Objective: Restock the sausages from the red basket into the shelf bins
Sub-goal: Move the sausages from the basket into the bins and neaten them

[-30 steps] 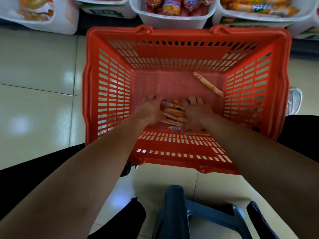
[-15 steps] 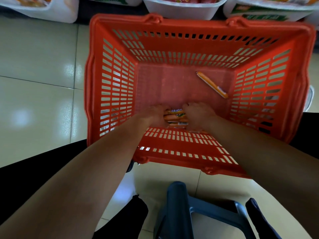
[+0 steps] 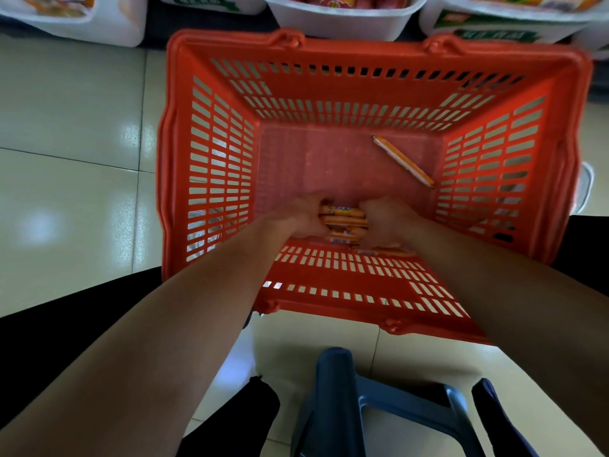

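The red basket (image 3: 211, 166) stands on the tiled floor in front of me. Both hands reach down to its near floor. My left hand (image 3: 304, 214) and my right hand (image 3: 384, 219) curl round the two ends of a bundle of orange sausage sticks (image 3: 342, 221) and squeeze it between them. One loose sausage stick (image 3: 403, 161) lies diagonally at the far right of the basket floor. Another stick (image 3: 385, 251) lies just under my right hand by the near wall. White shelf bins (image 3: 342, 19) with packaged sausages line the top edge.
A dark blue plastic stool (image 3: 372, 400) stands on the floor just below the basket's near rim. My dark-clothed knees flank the basket on both sides. Shiny cream floor tiles (image 3: 72, 159) stretch to the left. A white shoe tip (image 3: 585, 184) shows past the basket's right wall.
My hands have drawn together and gathered the spread sausage sticks into one tight bundle near the basket's near wall. The view has tilted down, so less of the shelf bins shows.
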Tool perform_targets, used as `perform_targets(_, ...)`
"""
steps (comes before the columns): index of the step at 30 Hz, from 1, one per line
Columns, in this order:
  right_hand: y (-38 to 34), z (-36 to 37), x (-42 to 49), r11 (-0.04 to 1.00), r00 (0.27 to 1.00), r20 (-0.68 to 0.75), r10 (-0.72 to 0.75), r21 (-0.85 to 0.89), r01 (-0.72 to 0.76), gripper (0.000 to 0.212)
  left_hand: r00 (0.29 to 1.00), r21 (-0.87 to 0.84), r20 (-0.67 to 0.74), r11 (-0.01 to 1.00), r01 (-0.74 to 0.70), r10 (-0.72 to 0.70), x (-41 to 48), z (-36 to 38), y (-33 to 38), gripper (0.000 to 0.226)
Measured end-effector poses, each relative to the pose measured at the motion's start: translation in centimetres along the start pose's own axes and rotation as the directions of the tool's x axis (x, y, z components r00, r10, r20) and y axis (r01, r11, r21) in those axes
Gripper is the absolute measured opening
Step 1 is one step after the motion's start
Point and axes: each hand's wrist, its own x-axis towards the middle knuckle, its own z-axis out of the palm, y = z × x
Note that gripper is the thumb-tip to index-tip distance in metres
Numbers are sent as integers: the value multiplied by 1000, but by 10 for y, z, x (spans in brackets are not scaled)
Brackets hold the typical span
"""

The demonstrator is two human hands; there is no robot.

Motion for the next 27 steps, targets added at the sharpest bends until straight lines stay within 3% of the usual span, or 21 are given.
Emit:
perform_targets(5, 14, -23, -1, 990, 987, -115, 109, 106, -97, 52, 962, -51, -269, 998, 38, -51, 3, -8, 3, 85)
perform_targets(8, 25, -45, -4, 942, 944, -228, 237, 292, -166, 55, 930, -58, -347, 992, 109, -122, 7, -13, 1, 80)
perform_targets(11, 36, -60, -5, 888, 882, -320, 345, 417, -196, 59, 978, 76, -210, 996, 38, -21, 4, -9, 4, 65)
perform_targets(14, 40, -63, -4, 890, 849, -363, 383, 391, -234, 62, 993, 195, -32, 975, -104, 112, 3, 3, 17, 68)
perform_targets(18, 43, -55, 0, 907, 833, -387, 396, 309, -288, 73, 982, 226, 180, 970, -95, 55, 16, 20, 36, 75)
perform_targets(23, 47, -49, 11, 906, 811, -408, 419, 251, -342, 88, 969, 233, 228, 960, -153, 99, 21, 32, 53, 63)
perform_targets(27, 47, -51, 18, 943, 845, -419, 333, 139, -303, 98, 958, 311, 235, 921, -234, 164, 26, 39, 60, 53)
